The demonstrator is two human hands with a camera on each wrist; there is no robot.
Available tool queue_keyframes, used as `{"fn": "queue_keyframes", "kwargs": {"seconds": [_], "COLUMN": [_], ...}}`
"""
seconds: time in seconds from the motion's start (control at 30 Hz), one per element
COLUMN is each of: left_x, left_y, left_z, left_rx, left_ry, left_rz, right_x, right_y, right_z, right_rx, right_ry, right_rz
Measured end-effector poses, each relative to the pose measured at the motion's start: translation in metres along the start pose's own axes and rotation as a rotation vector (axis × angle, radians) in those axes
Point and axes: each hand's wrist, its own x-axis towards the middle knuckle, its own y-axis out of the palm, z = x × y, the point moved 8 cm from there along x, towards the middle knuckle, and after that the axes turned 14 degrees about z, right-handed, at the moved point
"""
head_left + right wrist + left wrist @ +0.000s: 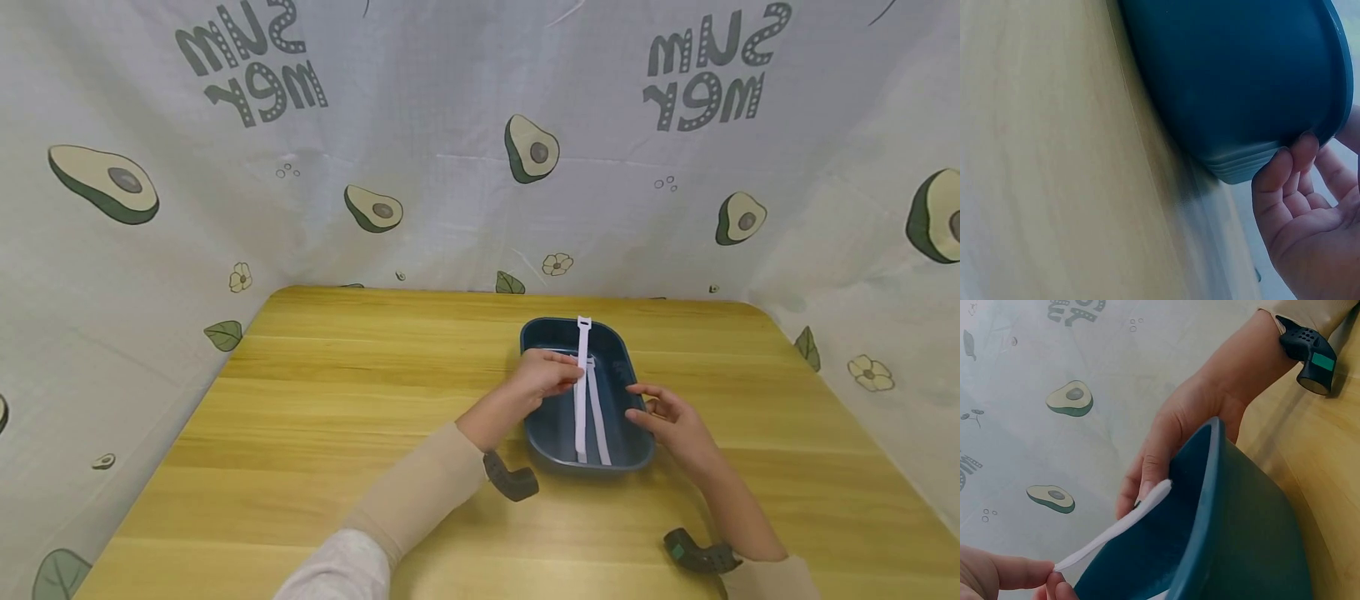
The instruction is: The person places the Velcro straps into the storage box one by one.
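Fingertips of my left hand pinch a white slotted fastening strap near its middle. It stretches lengthwise over the dark blue plastic bin, its slotted head at the far rim. In the left wrist view, the held strap points across the bin toward the other hand. More white straps lie inside the bin, partly behind the held one. My right hand is at the bin's right rim, thumb and forefinger apart over the edge. Other fingertips of it meet the outer wall in the right wrist view.
The bin stands on a wood-grain table. A white cloth with avocado prints hangs behind the table and along both sides. Dark camera mounts are strapped to both wrists and stick out low over the tabletop.
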Motion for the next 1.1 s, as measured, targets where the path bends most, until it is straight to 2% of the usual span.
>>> {"fn": "queue_keyframes", "kwargs": {"seconds": [0.27, 0.4, 0.6, 0.73, 0.8, 0.9, 1.1], "left_x": [0.008, 0.013, 0.019, 0.019, 0.018, 0.017, 0.016], "left_y": [0.009, 0.008, 0.006, 0.004, 0.002, 0.002, 0.004], "left_z": [0.005, 0.011, 0.016, 0.016, 0.014, 0.012, 0.01], "left_rx": [0.062, 0.086, 0.127, 0.241, 0.331, 0.436, 0.522], "left_ry": [0.008, -0.021, -0.015, 0.011, 0.023, 0.013, -0.013], "left_rz": [-0.065, -0.095, -0.115, -0.144, -0.166, -0.185, -0.178], "right_x": [0.0, 0.0, 0.0, 0.001, 0.001, 0.001, 0.002], "right_y": [-0.001, 0.0, 0.002, 0.002, 0.001, 0.001, -0.001], "right_z": [-0.002, -0.003, -0.001, -0.001, -0.002, -0.003, -0.004], "right_rx": [0.024, 0.022, 0.002, 0.021, 0.029, 0.03, 0.023], "right_ry": [-0.011, -0.009, -0.004, -0.009, -0.007, -0.001, 0.01], "right_rz": [-0.008, -0.006, 0.011, 0.017, 0.012, 0.003, -0.006]}}
